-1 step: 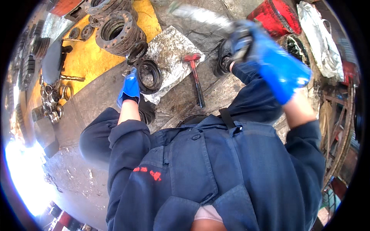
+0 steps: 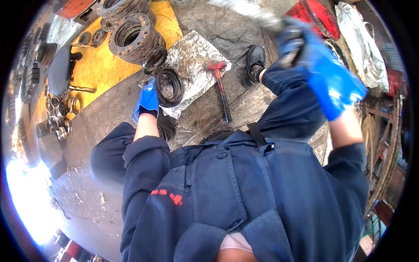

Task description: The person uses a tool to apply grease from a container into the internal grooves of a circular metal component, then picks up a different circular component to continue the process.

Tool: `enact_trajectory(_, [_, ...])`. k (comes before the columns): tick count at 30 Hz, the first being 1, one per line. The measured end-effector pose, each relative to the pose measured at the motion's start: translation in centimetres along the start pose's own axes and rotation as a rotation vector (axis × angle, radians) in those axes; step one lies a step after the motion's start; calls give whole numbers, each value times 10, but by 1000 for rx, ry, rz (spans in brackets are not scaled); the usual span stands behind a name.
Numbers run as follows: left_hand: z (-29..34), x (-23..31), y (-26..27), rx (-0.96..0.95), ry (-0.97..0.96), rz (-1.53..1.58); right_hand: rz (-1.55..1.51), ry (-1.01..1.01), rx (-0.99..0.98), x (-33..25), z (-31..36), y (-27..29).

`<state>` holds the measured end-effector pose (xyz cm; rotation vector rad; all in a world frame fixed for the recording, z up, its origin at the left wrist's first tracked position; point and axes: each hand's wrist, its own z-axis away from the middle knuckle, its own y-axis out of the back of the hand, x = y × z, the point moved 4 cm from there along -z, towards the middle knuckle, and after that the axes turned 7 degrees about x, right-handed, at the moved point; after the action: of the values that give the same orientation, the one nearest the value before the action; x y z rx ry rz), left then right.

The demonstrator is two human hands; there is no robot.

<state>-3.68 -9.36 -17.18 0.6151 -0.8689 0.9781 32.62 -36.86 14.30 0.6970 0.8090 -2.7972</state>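
A: Doing what with the left hand (image 2: 147, 97), gloved in blue?

B: Reaching low and forward, with a bare forearm and a fairly straight wrist, fingertips at the left rim of the black ring (image 2: 169, 103). Touching there; whether gripping or only steadying, cannot tell.

A: And with the right hand (image 2: 303, 54)?

B: Raised out to the right above the bent leg, at a crooked elbow, blurred. Closed around a dark tool (image 2: 293, 50), with a pale streak slanting up and left from it. Too smeared to name.

A: Where to look for the black ring?

B: At the lower-left edge of the silver sheet (image 2: 192, 65), just beside a smaller ring (image 2: 149, 68) tilted against the rusty stack (image 2: 146, 46).

A: Anything near the right corner?

B: A red hammer (image 2: 221, 90), head on the sheet, handle out across the floor (image 2: 248, 107) toward the body.

A: And farther out?

B: Behind the rings, at the lower-right edge of the yellow board (image 2: 94, 65), that stack. Near the lower end, heaped metal rings (image 2: 56, 111). Beyond the right hand, a red bucket (image 2: 325, 19) and a white bag (image 2: 364, 48).
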Motion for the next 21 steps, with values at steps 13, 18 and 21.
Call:
enact_trajectory(13, [31, 40, -24, -185, -599, -997, 812, 699, 1120, -85, 138, 314])
enact_trajectory(18, [13, 9, -31, -261, -75, -92, 1707, 724, 1429, -74, 117, 370])
enact_trajectory(21, [14, 14, -33, -236, -176, -213, 1990, 383, 1417, -40, 122, 366])
